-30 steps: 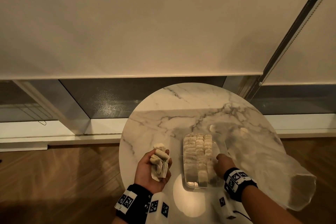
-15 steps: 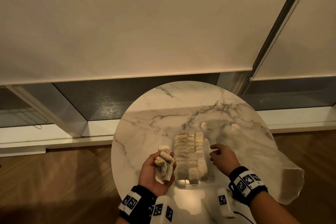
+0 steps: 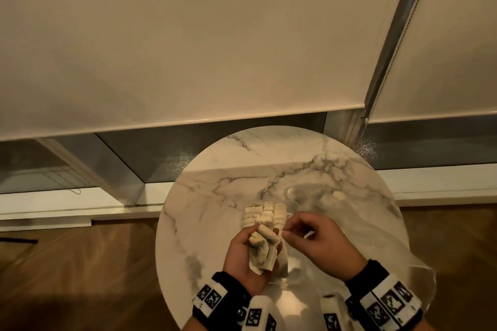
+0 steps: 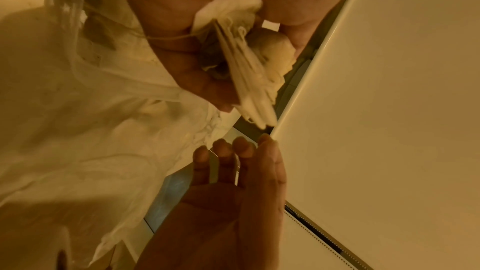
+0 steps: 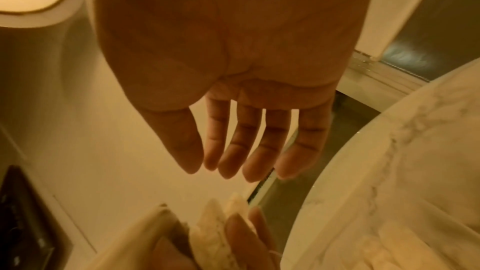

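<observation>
A round marble worktop (image 3: 215, 196) stands before a drawn roller blind (image 3: 188, 48), above a wooden floor (image 3: 80, 277). A sheet of clear plastic (image 3: 376, 236) covers the worktop's right part and hangs over its right near edge. A clear tray (image 3: 291, 270) lies between the middle and the near edge, with rows of tea bags (image 3: 265, 213) showing at its far end.

The left hand (image 3: 242, 258) is raised over the near left part of the tray, palm turned up and to the right. Its grip is closed round a bundle of tea bags (image 3: 262, 246). Thumb and fingers curl about the bundle's middle, the plump ends stick out toward the far edge, and the flat paper ends fan out below the palm, as the left wrist view shows (image 4: 249, 73).

The right hand (image 3: 320, 239) hovers over the tray just beside the bundle, back upward, fingertips pointing left at it. Seen from its own wrist, its fingers (image 5: 233, 151) are loosely extended and close together. Nothing shows between them, so this grip is open. Its fingertips stop just short of the bundle.
</observation>
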Action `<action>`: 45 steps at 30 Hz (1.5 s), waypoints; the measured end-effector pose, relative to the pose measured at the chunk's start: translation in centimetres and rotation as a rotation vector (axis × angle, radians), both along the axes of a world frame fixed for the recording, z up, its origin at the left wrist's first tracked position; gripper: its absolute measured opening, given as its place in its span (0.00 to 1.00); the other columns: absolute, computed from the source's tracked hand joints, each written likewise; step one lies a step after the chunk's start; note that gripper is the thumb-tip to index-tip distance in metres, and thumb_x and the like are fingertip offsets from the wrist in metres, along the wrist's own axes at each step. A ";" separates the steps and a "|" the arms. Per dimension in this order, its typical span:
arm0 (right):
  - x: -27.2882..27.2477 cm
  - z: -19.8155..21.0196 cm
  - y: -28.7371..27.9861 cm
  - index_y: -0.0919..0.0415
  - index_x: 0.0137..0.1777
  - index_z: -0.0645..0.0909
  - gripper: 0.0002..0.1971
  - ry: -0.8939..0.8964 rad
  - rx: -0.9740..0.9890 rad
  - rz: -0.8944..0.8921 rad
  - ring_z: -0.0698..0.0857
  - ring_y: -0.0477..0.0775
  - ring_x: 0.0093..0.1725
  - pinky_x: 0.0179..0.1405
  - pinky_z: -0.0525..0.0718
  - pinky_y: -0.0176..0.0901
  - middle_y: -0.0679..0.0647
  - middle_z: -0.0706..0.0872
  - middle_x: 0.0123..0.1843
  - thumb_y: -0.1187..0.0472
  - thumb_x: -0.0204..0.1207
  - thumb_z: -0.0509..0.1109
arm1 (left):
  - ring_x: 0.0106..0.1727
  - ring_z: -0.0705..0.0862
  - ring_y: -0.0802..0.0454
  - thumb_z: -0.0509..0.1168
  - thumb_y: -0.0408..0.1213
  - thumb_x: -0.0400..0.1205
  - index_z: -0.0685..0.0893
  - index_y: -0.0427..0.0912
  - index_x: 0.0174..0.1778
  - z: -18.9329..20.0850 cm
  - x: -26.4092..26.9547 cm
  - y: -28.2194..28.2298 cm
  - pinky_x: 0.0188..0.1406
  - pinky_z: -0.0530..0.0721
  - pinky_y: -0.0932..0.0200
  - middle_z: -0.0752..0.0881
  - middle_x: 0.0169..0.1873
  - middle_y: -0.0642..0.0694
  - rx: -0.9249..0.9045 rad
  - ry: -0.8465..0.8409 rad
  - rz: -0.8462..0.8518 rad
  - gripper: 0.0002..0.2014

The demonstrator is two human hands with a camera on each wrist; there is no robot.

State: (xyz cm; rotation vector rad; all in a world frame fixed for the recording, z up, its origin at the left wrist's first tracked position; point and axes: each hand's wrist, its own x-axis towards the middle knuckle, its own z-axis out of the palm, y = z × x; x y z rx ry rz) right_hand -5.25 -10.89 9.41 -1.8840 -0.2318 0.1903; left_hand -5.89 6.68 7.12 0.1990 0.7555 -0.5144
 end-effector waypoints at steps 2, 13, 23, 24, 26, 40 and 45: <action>-0.1 0.7 -0.7 0.51 0.41 0.87 0.03 -0.022 -0.030 0.069 0.85 0.45 0.38 0.38 0.81 0.34 0.49 0.89 0.38 0.59 0.74 0.78 | 0.22 0.79 0.61 0.63 0.33 0.79 0.84 0.35 0.32 0.6 0.1 -1.4 0.44 0.77 0.72 0.77 0.26 0.53 0.084 -0.052 -0.001 0.11; 0.1 2.6 -2.8 0.50 0.36 0.84 0.18 -0.061 -0.143 0.091 0.85 0.46 0.32 0.35 0.85 0.46 0.49 0.87 0.32 0.35 0.69 0.73 | 0.27 0.78 0.57 0.67 0.38 0.78 0.84 0.40 0.40 0.4 1.2 -3.1 0.33 0.71 0.68 0.80 0.29 0.51 0.222 -0.212 -0.019 0.05; 0.3 3.1 -0.9 0.60 0.35 0.84 0.08 0.241 0.076 0.055 0.86 0.55 0.31 0.32 0.91 0.52 0.60 0.86 0.33 0.60 0.73 0.78 | 0.26 0.74 0.72 0.64 0.34 0.81 0.83 0.36 0.39 1.0 0.5 -2.7 0.31 0.71 0.86 0.80 0.35 0.55 -0.033 -0.094 0.135 0.08; 0.3 3.2 -0.9 0.64 0.35 0.83 0.08 0.284 0.140 0.045 0.84 0.52 0.31 0.34 0.91 0.53 0.60 0.83 0.31 0.63 0.74 0.77 | 0.28 0.73 0.73 0.66 0.32 0.79 0.83 0.35 0.40 1.1 0.4 -2.5 0.34 0.70 0.88 0.80 0.35 0.56 -0.030 -0.104 0.129 0.05; 0.4 3.4 -0.7 0.67 0.35 0.82 0.09 0.387 0.281 0.014 0.80 0.49 0.30 0.39 0.91 0.56 0.58 0.78 0.30 0.69 0.75 0.76 | 0.28 0.72 0.73 0.69 0.31 0.74 0.84 0.35 0.42 1.0 0.4 -2.0 0.34 0.68 0.89 0.81 0.34 0.56 0.004 -0.123 0.126 0.04; -0.5 2.1 0.2 0.63 0.61 0.83 0.25 0.914 1.111 -0.004 0.82 0.59 0.42 0.35 0.85 0.48 0.67 0.84 0.51 0.81 0.68 0.58 | 0.20 0.78 0.64 0.65 0.27 0.77 0.76 0.48 0.41 -1.6 -1.6 0.3 0.26 0.87 0.55 0.70 0.33 0.67 -0.272 -0.179 0.214 0.10; -0.7 2.6 1.1 0.67 0.57 0.84 0.18 0.928 1.169 0.046 0.81 0.56 0.39 0.36 0.85 0.47 0.63 0.81 0.41 0.76 0.66 0.70 | 0.19 0.79 0.65 0.66 0.34 0.75 0.78 0.47 0.36 -1.5 -1.7 0.0 0.34 0.85 0.61 0.76 0.23 0.62 -0.110 -0.142 0.189 0.04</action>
